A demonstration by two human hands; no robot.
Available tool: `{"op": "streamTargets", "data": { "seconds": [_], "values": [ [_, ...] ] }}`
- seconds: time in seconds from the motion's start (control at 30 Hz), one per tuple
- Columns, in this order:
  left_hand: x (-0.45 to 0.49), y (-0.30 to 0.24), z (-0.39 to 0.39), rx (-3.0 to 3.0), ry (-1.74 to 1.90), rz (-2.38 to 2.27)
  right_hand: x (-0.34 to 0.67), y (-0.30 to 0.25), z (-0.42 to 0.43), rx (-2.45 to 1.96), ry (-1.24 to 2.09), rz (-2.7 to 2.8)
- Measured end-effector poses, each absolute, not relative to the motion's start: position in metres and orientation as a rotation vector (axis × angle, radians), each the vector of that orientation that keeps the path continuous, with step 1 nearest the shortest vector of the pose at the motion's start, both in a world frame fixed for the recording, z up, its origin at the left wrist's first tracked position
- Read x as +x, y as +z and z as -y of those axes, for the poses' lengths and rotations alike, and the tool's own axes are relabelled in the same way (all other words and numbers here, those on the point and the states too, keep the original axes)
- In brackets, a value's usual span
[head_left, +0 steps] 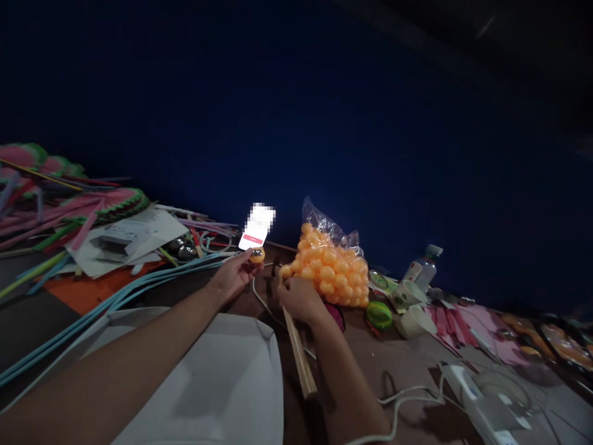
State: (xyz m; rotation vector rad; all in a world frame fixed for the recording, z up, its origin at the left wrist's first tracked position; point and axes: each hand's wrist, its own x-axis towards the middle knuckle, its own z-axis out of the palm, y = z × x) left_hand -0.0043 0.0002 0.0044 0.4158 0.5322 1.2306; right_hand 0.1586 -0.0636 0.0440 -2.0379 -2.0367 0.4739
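My left hand (230,276) is closed in a pinch on a small orange ball (260,256) that has a shiny silvery spot on it. Just beyond those fingertips stands a lit phone (254,228), its screen partly blurred out. My right hand (299,298) has its fingers closed across the upper part of a wooden stick (299,358), which slants down toward me. Another orange ball (286,271) shows right at the far side of these fingers. Behind the right hand sits a clear plastic bag (336,269) full of orange balls.
A white sheet or tray (222,377) lies under my left forearm. Pale blue strips (115,300) and craft pieces crowd the left. To the right are a green ball (378,315), paper cups (412,321), a bottle (428,267) and a power strip (477,402) with white cables.
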Motion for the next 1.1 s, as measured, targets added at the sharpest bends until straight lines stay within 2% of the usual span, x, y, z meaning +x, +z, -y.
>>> {"op": "streamTargets", "data": {
  "seconds": [0.4,1.1],
  "values": [
    [-0.004,0.009,0.001,0.32,1.247,-0.525,0.13,0.094,0.102,-1.65,0.421,1.882],
    [-0.004,0.001,-0.002,0.348,1.225,-0.528,0.132,0.096,0.104,-1.651,0.324,1.943]
  ]
}}
